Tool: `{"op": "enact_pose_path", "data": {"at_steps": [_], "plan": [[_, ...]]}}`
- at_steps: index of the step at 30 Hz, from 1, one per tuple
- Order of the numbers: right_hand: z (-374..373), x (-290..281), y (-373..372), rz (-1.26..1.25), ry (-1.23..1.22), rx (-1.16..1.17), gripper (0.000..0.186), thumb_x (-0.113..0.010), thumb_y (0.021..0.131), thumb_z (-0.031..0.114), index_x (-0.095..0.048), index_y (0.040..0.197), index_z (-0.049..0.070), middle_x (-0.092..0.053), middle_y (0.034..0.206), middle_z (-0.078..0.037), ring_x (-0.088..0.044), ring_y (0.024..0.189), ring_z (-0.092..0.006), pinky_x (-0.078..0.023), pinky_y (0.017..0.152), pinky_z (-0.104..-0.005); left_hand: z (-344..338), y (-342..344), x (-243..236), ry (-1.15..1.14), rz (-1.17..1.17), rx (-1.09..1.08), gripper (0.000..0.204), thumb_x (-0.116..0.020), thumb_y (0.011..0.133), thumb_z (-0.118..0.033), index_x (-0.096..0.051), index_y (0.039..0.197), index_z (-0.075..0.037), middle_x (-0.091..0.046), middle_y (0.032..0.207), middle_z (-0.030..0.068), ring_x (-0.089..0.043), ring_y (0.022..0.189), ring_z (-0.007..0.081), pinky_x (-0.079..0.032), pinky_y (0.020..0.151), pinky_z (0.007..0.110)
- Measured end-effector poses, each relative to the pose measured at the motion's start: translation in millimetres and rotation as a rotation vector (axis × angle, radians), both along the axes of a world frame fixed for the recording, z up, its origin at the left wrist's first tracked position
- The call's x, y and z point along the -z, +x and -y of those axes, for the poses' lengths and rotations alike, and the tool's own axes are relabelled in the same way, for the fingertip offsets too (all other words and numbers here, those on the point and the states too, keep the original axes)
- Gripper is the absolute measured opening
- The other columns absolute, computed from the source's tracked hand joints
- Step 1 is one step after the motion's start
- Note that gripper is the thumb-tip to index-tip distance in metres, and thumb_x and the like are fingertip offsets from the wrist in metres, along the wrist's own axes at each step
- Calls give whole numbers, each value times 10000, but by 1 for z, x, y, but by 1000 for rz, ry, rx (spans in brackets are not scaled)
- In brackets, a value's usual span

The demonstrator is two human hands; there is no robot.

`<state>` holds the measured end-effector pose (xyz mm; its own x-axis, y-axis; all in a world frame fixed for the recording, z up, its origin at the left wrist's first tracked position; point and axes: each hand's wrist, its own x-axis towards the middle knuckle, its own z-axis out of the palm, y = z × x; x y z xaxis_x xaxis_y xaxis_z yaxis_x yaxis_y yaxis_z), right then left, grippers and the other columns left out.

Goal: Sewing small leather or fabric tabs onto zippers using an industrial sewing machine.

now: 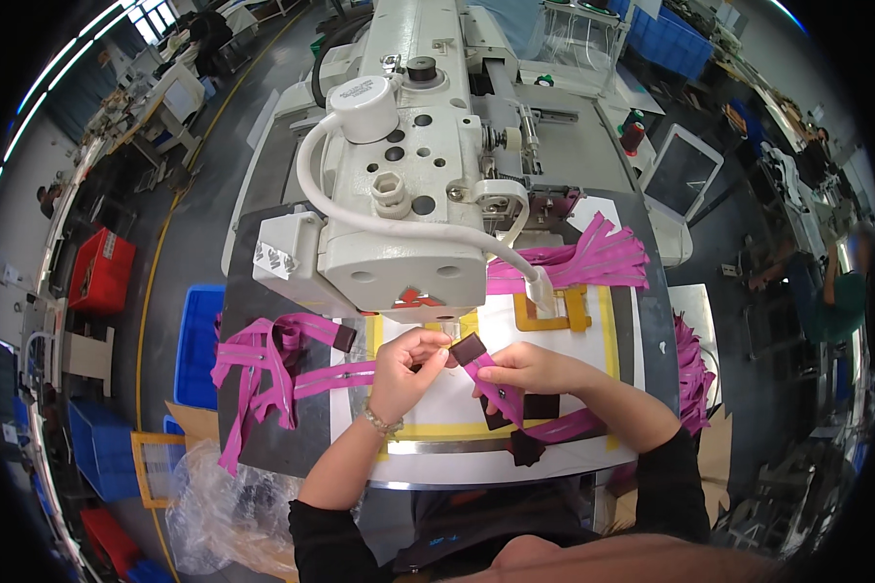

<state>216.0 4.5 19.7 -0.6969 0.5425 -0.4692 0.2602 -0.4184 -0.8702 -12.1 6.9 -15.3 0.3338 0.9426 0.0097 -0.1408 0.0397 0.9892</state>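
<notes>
Your right fingers (501,370) pinch a pink strip (503,396) before the machine (403,262); your left fingers (424,339) curl near its dark end (469,349), grip unclear. A loose pinch could let it twist.

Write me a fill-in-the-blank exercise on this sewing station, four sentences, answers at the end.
1. Just below its dark patch, a pink zipper strip is pinched by the ____ hand.
2. Around the wrist of the left hand sits a beaded ____.
3. The tape bordering the white sheet is coloured ____.
4. The bin beside the left edge of the table is ____.

Missing words: right; bracelet; yellow; blue.
</notes>
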Motion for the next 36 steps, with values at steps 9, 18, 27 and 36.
{"op": "enact_pose_path", "data": {"at_steps": [9, 18, 27, 36], "plan": [[12, -26, -6, -56, 136, 92, 319, -511, 981, 269, -636, 1084, -6, -662, 808, -53, -660, 729, -103, -521, 616, -234, 0, -7, -26, 174, -402, 71, 120, -632, 876, -120, -611, 863, -3, -653, 753, 32, -594, 676, 84, -455, 629, 225], [26, -6, -21, -128, 137, 169, 267, -505, 984, 190, -612, 1108, -22, -659, 806, -57, -668, 742, -113, -508, 598, -233, -6, -12, -18, 154, -214, 208, 206, -736, 791, -236, -681, 815, -39, -618, 679, 9, -533, 653, 88, -412, 617, 250], [20, -10, -20, -146, -32, 147, 313, -459, 1002, 234, -606, 1106, -22, -663, 818, -77, -672, 749, -135, -533, 607, -251, -5, -16, -21, 131, -269, 276, 233, -731, 756, -25, -682, 982, 4, -650, 837, -4, -566, 762, 61, -445, 744, 233], [16, -13, -20, -160, -68, 180, 298, -489, 990, 220, -577, 1138, -24, -657, 861, -98, -674, 744, -160, -570, 592, -272, -4, -10, -27, 19, -184, 213, 439, -735, 753, -55, -627, 1172, 15, -669, 756, 9, -583, 730, 36, -455, 762, 226]]}}
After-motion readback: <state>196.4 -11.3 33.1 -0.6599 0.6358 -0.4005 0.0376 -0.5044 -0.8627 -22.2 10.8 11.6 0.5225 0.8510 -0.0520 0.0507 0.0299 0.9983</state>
